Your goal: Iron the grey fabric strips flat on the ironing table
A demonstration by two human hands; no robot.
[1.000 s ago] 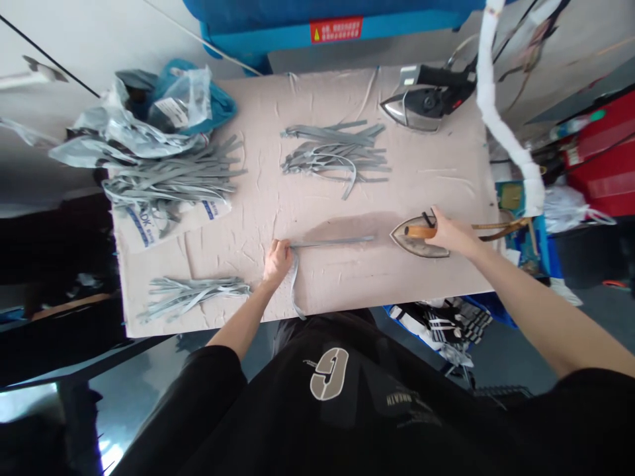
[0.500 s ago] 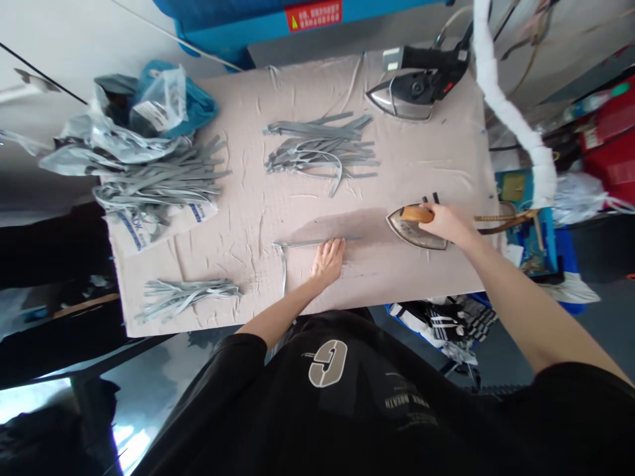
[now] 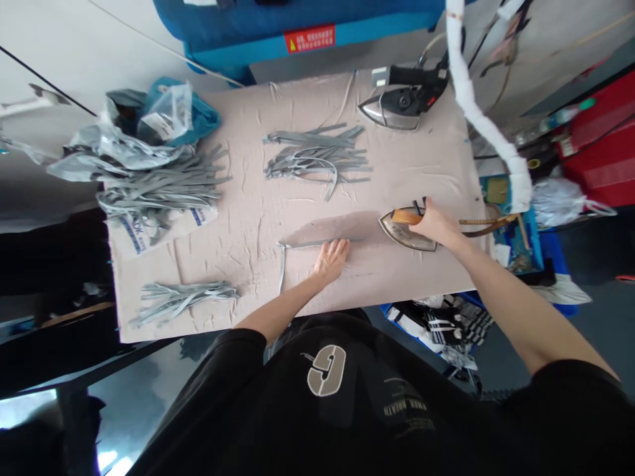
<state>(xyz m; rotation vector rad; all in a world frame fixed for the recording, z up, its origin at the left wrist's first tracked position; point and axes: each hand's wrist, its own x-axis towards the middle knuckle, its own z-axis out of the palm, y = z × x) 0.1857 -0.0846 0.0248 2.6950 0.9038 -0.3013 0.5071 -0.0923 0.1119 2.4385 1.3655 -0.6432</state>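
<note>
My left hand lies palm down on the board, its fingers stretched over a thin grey fabric strip. The strip runs straight from beneath the fingers to the left, then bends sharply, its tail dropping toward the board's front edge. To the right, my right hand is wrapped around the orange-brown handle of an iron. The iron's pointed tip faces left, toward the strip, with a gap between them. A darker, damp-looking patch marks the cloth around strip and iron.
Bundles of grey strips lie at the back middle, front left and back left, the last beside plastic bags. A second, black-handled iron rests at the back right. The cloth-covered board ends near my body.
The camera view has shifted slightly. My left hand and the strip sit a little farther right, closer to the iron. My right hand keeps its grip on the iron.
</note>
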